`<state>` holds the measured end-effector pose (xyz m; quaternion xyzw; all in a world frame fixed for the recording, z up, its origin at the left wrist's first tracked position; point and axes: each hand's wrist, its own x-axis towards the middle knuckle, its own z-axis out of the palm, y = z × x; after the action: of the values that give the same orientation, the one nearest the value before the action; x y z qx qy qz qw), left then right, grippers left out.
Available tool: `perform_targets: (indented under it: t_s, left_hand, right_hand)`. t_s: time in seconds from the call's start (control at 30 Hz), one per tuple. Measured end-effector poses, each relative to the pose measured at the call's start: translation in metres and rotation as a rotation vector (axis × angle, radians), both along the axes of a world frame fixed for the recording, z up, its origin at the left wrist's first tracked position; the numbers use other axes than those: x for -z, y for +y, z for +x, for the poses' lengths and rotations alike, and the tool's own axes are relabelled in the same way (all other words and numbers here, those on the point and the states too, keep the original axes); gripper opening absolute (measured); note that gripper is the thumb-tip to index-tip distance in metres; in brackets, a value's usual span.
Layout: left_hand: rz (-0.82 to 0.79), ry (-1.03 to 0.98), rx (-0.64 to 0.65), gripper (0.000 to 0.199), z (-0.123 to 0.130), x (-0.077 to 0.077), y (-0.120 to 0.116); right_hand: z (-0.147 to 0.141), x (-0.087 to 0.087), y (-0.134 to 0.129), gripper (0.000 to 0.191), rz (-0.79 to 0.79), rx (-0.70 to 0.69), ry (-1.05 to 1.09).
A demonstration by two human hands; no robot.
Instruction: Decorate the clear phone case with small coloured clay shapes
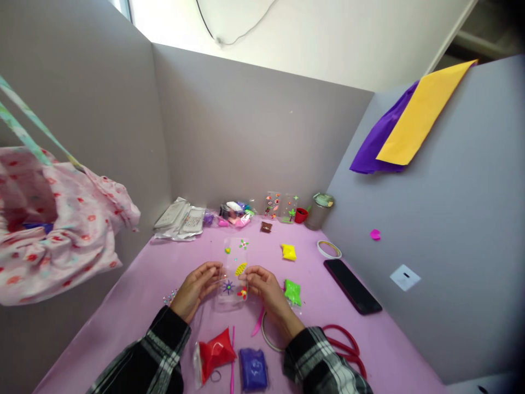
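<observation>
Between my two hands is a clear phone case (pixel 234 278), upright or slightly tilted, decorated with small coloured clay shapes: a yellow leaf, a purple flower, a red flower and others. My left hand (pixel 199 287) grips its left edge between thumb and fingers. On the right edge, my right hand (pixel 266 287) pinches it near the yellow leaf. Close in front lie a red clay packet (pixel 215 353), a blue clay packet (pixel 253 369) and a thin pink stick tool (pixel 233 361). A green clay packet (pixel 292 292) sits right of my right hand.
A yellow clay packet (pixel 289 252), tape roll (pixel 329 249), black phone (pixel 353 286) and red-handled scissors (pixel 346 345) lie to the right. Along the back stand decorated clear panels (pixel 272 205), a jar (pixel 320 210) and bagged clay (pixel 237 213). A pink cloth bag (pixel 82 219) hangs left.
</observation>
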<state>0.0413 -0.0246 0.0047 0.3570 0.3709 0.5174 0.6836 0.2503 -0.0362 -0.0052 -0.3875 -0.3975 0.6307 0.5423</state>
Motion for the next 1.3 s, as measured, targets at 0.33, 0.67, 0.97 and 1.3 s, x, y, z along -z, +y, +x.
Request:
perform_targets:
  t_s: [0.33, 0.67, 0.97, 1.3]
  left_hand:
    - [-0.032, 0.07, 0.035, 0.046, 0.0074, 0.0096, 0.0003]
    - [-0.023, 0.07, -0.012, 0.042, 0.0083, 0.0077, 0.0004]
    - [-0.023, 0.082, -0.04, 0.043, 0.0086, 0.0067, 0.0001]
    - [-0.037, 0.085, -0.029, 0.046, 0.0102, 0.0069, -0.0005]
  right_hand:
    - [0.0016, 0.0012, 0.0032, 0.034, -0.006, 0.058, 0.058]
    - [0.0012, -0.0005, 0.0018, 0.038, -0.006, 0.056, 0.037]
    - [-0.0004, -0.0049, 0.0005, 0.034, -0.014, 0.051, 0.004]
    - [0.0014, 0.0013, 0.0035, 0.038, -0.002, 0.076, -0.011]
